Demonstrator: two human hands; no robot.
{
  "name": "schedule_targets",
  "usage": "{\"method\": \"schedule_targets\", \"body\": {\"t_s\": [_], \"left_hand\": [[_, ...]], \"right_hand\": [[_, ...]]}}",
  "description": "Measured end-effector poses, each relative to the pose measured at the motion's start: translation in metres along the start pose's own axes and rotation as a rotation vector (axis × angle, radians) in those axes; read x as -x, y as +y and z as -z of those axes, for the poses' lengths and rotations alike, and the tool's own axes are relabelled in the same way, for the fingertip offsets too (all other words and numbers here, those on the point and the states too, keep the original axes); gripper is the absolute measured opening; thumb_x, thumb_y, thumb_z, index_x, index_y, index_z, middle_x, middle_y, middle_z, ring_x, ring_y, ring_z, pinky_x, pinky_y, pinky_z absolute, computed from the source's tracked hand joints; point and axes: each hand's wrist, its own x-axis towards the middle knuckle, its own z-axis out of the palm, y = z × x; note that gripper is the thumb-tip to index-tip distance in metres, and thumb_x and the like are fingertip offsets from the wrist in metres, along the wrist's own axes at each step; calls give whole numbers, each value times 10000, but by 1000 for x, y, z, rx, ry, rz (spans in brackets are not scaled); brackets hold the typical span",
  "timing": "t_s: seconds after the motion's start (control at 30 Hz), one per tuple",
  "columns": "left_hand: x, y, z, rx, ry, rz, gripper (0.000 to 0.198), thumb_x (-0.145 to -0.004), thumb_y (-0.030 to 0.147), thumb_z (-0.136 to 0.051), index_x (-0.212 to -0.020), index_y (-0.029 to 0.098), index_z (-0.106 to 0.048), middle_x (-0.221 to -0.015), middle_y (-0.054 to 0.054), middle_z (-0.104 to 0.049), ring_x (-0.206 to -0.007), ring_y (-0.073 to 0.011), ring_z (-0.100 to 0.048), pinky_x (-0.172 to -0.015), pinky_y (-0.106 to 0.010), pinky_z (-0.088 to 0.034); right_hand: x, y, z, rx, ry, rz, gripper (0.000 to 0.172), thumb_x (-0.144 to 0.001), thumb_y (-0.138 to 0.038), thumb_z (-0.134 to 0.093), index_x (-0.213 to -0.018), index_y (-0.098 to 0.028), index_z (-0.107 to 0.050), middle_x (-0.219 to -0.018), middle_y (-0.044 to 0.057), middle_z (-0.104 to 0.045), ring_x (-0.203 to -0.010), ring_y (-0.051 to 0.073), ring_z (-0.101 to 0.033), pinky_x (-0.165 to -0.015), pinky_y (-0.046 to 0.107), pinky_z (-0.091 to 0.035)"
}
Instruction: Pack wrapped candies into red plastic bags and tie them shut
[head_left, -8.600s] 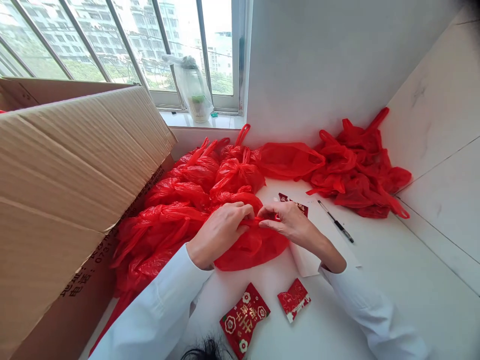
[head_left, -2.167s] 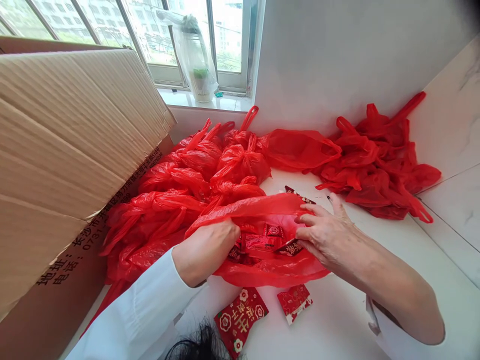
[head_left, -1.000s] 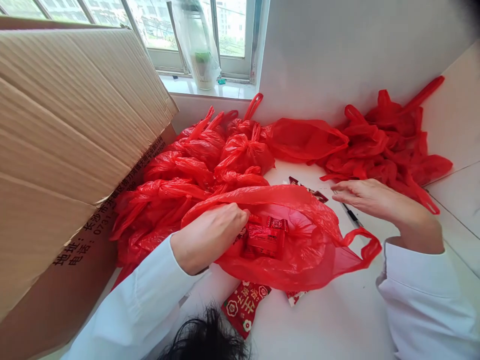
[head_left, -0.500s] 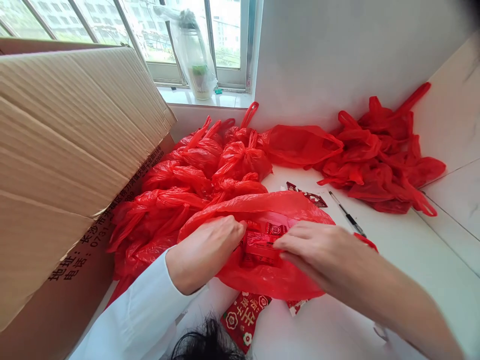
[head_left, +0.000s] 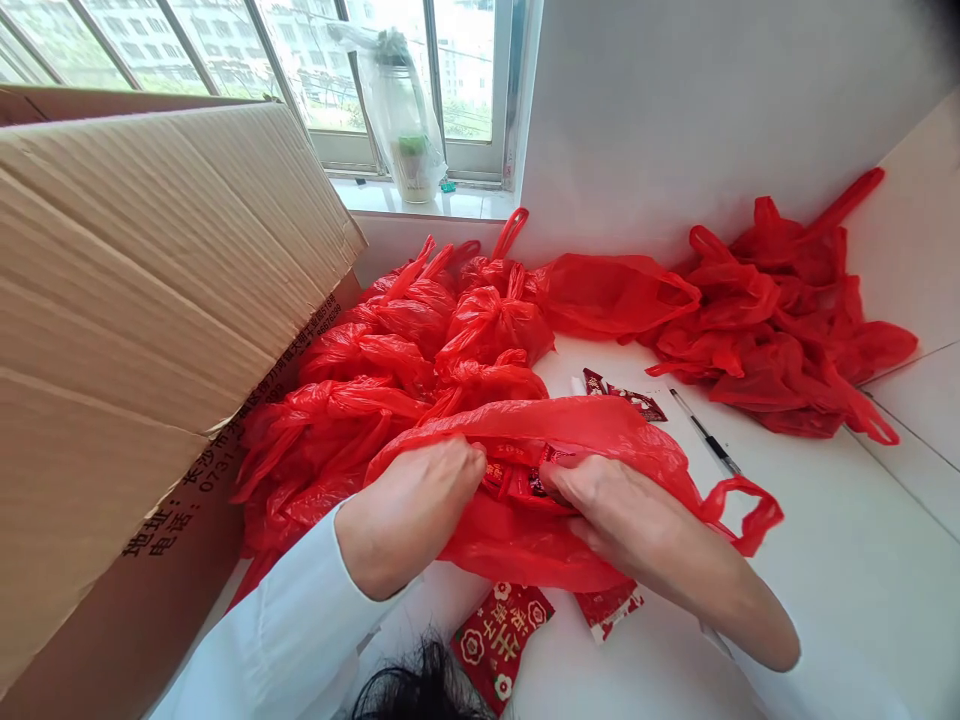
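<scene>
An opened red plastic bag (head_left: 525, 555) lies in front of me with several small red packets (head_left: 517, 480) inside. My left hand (head_left: 412, 505) is closed at the left of its mouth, curled on the bag, its fingertips hidden. From the right, my right hand (head_left: 611, 495) reaches into the opening with its fingers bent against the packets. Whatever it grips is hidden by the hand itself. One handle loop (head_left: 757, 515) of this bag spreads out to the right. Below the bag, a red packet with gold characters and flowers (head_left: 502, 645) lies close to me.
Tied, filled red bags (head_left: 405, 350) crowd the back left beside a large cardboard box (head_left: 172, 260). Loose red bags (head_left: 787, 320) are heaped at the back right. A pen (head_left: 705, 432) and dark red wrappers (head_left: 626, 397) lie beyond the bag. A bagged bottle (head_left: 411, 140) stands on the sill.
My right hand has gone deeper into the bag, and its forearm has drawn inward. The bag's right handle now shows spread out. The whole view has shifted slightly.
</scene>
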Motion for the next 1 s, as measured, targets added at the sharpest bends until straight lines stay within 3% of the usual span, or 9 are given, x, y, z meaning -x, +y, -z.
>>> {"method": "schedule_targets", "body": {"t_s": [0.17, 0.3, 0.4, 0.53, 0.77, 0.87, 0.93, 1.0], "left_hand": [[1, 2, 2, -5, 56, -19, 397, -833, -21, -352, -1082, 58, -651, -1109, -174, -706, -1017, -284, -683, -918, -432, -556], [0, 7, 4, 14, 57, -19, 365, -847, -11, -352, -990, 87, -673, -1064, -149, -722, -965, -255, -695, -895, -384, -566], [-1, 11, 5, 44, 17, 6, 338, -851, -7, -377, -978, 79, -678, -1049, -148, -722, -969, -269, -693, -893, -392, -566], [-1, 11, 9, 82, 30, -35, 344, -874, -4, -371, -1052, 65, -658, -1063, -153, -712, -993, -259, -682, -912, -362, -547], [-2, 2, 9, 147, 76, -78, 302, -916, 28, -365, -1045, 89, -631, -979, -107, -706, -901, -215, -676, -871, -342, -542], [-3, 0, 7, 133, 98, -74, 305, -924, 30, -355, -1073, 83, -616, -1011, -119, -701, -928, -216, -673, -882, -349, -536], [-4, 1, 8, 129, 73, -57, 319, -917, 14, -347, -1076, 71, -618, -1037, -135, -700, -952, -234, -675, -888, -367, -536], [-4, 4, 9, 131, 32, -36, 334, -909, -1, -340, -1071, 62, -625, -1058, -146, -698, -980, -253, -674, -900, -384, -534]], "right_hand": [[2, -2, 27, 113, -58, 7, 304, -673, 70, -419, -738, -223, -469, -689, -31, -489, -564, 119, -464, -506, 257, -303], [12, 5, 39, 104, -134, 23, 274, -750, 54, -441, -714, -217, -420, -705, -31, -478, -527, 102, -429, -478, 263, -248], [21, 12, 38, 51, -182, 74, 233, -860, -34, -445, -735, -229, -459, -710, -21, -507, -549, 118, -472, -488, 273, -291], [25, 15, 33, 64, -148, 94, 245, -921, -100, -405, -805, -261, -549, -754, 4, -566, -574, 144, -513, -489, 289, -324], [8, 1, 44, 144, -123, 108, 254, -889, -28, -408, -773, -234, -501, -721, -13, -513, -555, 133, -468, -485, 273, -293], [0, -10, 39, 182, -139, 102, 260, -860, 5, -423, -757, -226, -483, -733, -11, -523, -588, 150, -485, -497, 278, -320], [-1, -15, 27, 186, -132, 100, 250, -845, 7, -445, -809, -227, -526, -806, 7, -593, -672, 177, -555, -552, 299, -405], [4, -17, 13, 146, -111, 131, 293, -838, -12, -471, -1003, -225, -587, -1013, 54, -663, -903, 226, -627, -719, 353, -505]]}}
